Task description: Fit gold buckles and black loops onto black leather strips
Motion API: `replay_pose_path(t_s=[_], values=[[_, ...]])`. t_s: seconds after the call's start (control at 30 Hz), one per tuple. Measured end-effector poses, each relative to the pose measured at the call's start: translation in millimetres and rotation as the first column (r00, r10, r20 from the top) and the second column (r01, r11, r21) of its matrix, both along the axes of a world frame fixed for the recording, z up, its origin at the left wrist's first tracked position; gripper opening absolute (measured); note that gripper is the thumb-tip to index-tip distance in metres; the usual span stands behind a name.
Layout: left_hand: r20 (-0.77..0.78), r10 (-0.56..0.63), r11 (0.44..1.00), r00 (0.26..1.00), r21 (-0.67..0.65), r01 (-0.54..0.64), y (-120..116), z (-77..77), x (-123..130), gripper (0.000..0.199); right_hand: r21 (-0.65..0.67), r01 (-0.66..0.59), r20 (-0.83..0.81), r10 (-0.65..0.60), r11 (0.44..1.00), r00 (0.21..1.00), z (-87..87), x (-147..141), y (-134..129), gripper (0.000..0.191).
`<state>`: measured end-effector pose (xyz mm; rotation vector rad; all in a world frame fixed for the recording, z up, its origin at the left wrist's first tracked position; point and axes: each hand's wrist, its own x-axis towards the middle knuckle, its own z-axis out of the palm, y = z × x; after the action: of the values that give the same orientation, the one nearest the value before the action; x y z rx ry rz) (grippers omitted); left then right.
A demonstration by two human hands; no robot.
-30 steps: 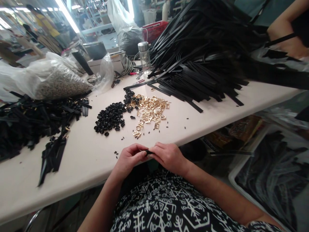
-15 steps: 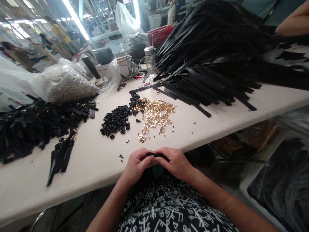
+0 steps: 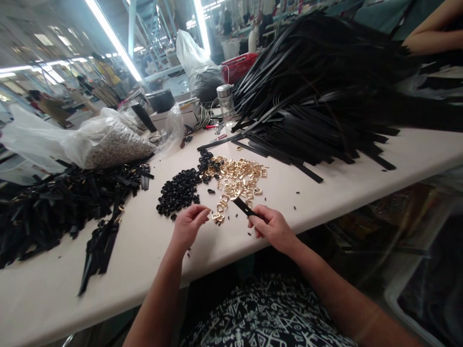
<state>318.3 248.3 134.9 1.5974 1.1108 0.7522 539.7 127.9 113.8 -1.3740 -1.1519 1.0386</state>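
My right hand (image 3: 272,226) grips a short black strap (image 3: 243,206) that points up and left toward a heap of gold buckles (image 3: 238,177). My left hand (image 3: 188,222) hovers over the white table (image 3: 152,250) with its fingertips pinched close to a gold buckle (image 3: 217,217) at the near end of the heap; whether it touches the buckle I cannot tell. Left of the buckles lies a heap of small black loops (image 3: 180,191).
A big stack of long black straps (image 3: 318,96) fills the back right. Finished black pieces (image 3: 54,202) pile up at the left, beside a clear plastic bag (image 3: 104,140). A bottle (image 3: 226,102) stands at the back. Another person's arm (image 3: 434,33) shows at top right.
Both hands have left my lap edge and separated. The right one carried the black strap forward over the table; the left one reached toward the gold buckles.
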Motion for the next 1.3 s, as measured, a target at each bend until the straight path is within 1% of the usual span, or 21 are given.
replay_pose_path(t_s=[0.03,0.1,0.17,0.27,0.37,0.53,0.67,0.77,0.83,0.9,0.97,1.03,1.07,1.13,1.2,1.3], values=[[-0.009,0.025,0.999,1.0,0.021,-0.025,7.7,-0.3,-3.0,0.028,0.001,0.011,-0.028,-0.011,1.0,1.0,-0.8,0.2,1.0,0.019],[-0.033,0.056,0.997,0.998,0.054,-0.054,18.1,-0.3,-8.1,0.029,0.01,0.01,-0.033,-0.01,1.0,0.999,-1.6,-0.4,0.9,0.019],[-0.081,0.046,0.995,0.996,0.087,-0.039,21.0,-0.2,-10.7,0.029,0.017,0.004,-0.02,-0.004,1.0,1.0,-1.3,-1.2,-0.2,0.018],[-0.217,-0.047,0.988,0.975,0.136,0.078,14.7,-2.1,-8.6,0.027,0.017,0.004,-0.015,-0.004,1.0,1.0,-0.7,-1.9,-1.2,0.017],[-0.347,-0.132,0.958,0.928,0.197,0.21,5.1,-6.6,-1.0,0.026,0.027,0.002,-0.006,-0.002,1.0,1.0,-1.7,-2.3,-1.0,0.016],[-0.527,-0.128,0.906,0.84,0.283,0.315,1.7,-10.2,7.3,0.013,0.047,0.002,0.0,-0.002,0.999,1.0,-4.0,-3.2,-1.3,0.016],[-0.582,-0.156,0.855,0.798,0.325,0.404,4.7,-8.0,3.9,0.014,0.048,0.011,0.015,-0.011,0.999,1.0,-3.0,-3.9,-1.9,0.016],[-0.577,-0.17,0.854,0.799,0.319,0.412,5.9,-6.2,2.7,0.014,0.049,0.01,0.033,-0.012,0.999,0.999,-1.6,-4.5,-2.1,0.017],[-0.598,-0.154,0.848,0.787,0.328,0.416,6.7,-5.6,4.2,0.012,0.049,0.009,0.043,-0.011,0.999,0.999,-1.2,-4.9,-2.1,0.017],[-0.643,-0.12,0.823,0.757,0.362,0.438,7.9,-6.1,6.8,0.012,0.05,0.01,0.046,-0.013,0.999,0.999,-1.7,-5.4,-2.3,0.017],[-0.664,-0.069,0.794,0.744,0.415,0.444,9.2,-8.2,8.8,0.015,0.052,0.012,0.046,-0.015,0.999,0.999,-2.8,-5.6,-2.4,0.016],[-0.641,-0.027,0.787,0.767,0.459,0.411,10.1,-11.4,9.1,0.02,0.053,0.012,0.047,-0.015,0.998,0.999,-3.8,-5.5,-2.3,0.016],[-0.613,-0.01,0.796,0.79,0.473,0.377,10.2,-13.0,8.4,0.024,0.054,0.011,0.051,-0.014,0.998,0.999,-4.1,-5.4,-2.3,0.016],[-0.533,0.001,0.835,0.846,0.465,0.292,8.7,-14.3,6.0,0.031,0.056,0.011,0.06,-0.014,0.998,0.998,-4.0,-4.8,-2.0,0.016],[-0.427,-0.014,0.888,0.904,0.411,0.208,4.4,-11.7,3.3,0.035,0.06,0.007,0.06,-0.011,0.998,0.998,-3.8,-4.3,-1.6,0.018],[-0.249,-0.047,0.949,0.967,0.291,0.121,-8.0,0.0,2.9,0.041,0.068,-0.002,0.028,0.0,0.998,1.0,-4.8,-5.0,-0.7,0.021]])
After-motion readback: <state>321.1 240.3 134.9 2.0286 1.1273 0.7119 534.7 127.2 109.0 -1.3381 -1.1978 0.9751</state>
